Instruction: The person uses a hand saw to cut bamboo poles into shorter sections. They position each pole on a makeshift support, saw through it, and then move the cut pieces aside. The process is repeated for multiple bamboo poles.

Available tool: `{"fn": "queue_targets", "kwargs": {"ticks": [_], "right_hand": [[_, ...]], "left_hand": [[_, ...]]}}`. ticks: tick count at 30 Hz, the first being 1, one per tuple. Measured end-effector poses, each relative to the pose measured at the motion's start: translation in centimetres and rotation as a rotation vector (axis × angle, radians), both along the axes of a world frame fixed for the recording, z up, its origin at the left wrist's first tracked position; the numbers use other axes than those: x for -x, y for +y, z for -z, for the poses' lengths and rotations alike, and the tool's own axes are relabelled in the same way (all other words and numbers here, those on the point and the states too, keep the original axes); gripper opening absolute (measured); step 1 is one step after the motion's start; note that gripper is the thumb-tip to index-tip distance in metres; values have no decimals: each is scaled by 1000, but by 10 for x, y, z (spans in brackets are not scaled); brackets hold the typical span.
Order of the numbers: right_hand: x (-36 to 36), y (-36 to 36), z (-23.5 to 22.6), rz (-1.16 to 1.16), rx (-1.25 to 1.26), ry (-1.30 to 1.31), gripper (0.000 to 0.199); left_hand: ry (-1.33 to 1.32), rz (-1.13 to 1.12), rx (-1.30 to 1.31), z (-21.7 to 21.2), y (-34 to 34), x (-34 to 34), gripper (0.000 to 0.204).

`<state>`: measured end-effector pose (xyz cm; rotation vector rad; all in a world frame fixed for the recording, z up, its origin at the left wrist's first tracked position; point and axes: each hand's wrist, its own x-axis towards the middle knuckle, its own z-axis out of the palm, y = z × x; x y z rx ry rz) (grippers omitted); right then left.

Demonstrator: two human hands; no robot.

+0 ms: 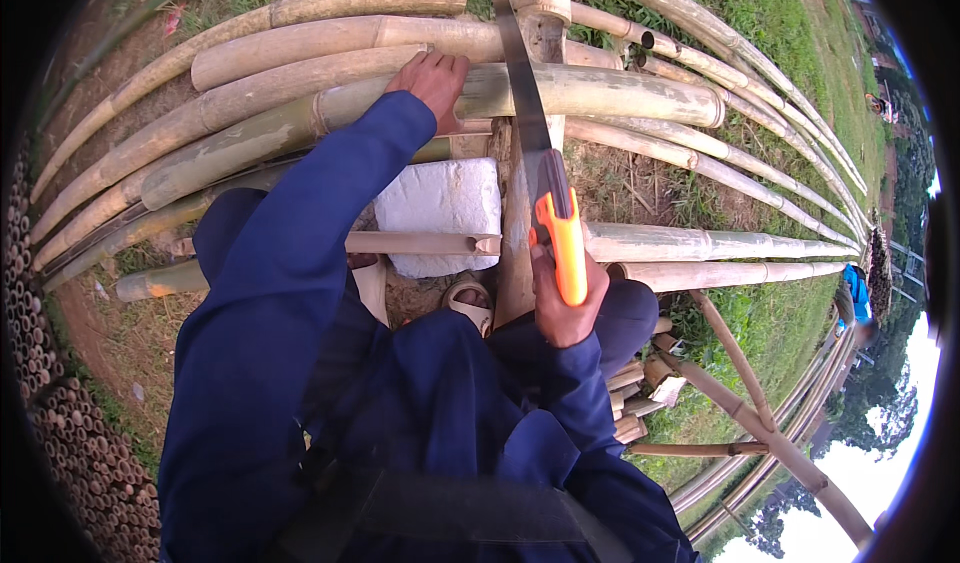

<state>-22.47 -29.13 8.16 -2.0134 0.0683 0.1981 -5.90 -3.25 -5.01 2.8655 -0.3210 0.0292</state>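
Beyond the white block (pixel 440 203), 1 bamboo pole (pixel 625 96) runs left to right under the nearer left hand (pixel 432 85) (its grip cannot be told); right of the block, the right hand (pixel 566 308) clasps an orange-handled saw (pixel 569 253), blade (pixel 523 78) crosswise over the pole

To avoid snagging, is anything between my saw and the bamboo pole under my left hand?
Nothing visible: the saw in your right hand crosses over the bamboo pole, and your left hand lies left of the blade.

Orange saw handle (pixel 569 256) (black-trimmed), dark grey blade (pixel 522 73), mottled green-tan bamboo pole (pixel 625 94), navy sleeves (pixel 290 238), white block (pixel 440 203).
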Motion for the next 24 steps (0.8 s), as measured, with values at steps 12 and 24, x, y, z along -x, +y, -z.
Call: {"fn": "queue_targets", "kwargs": {"ticks": [12,24], "right_hand": [[114,-46,-25,-106,302,-60,29],[99,-51,-15,-102,201,-86,29]], "left_hand": [[29,-8,-45,-13,-1,5,76],[45,-25,-22,-11,-4,12,74]]}}
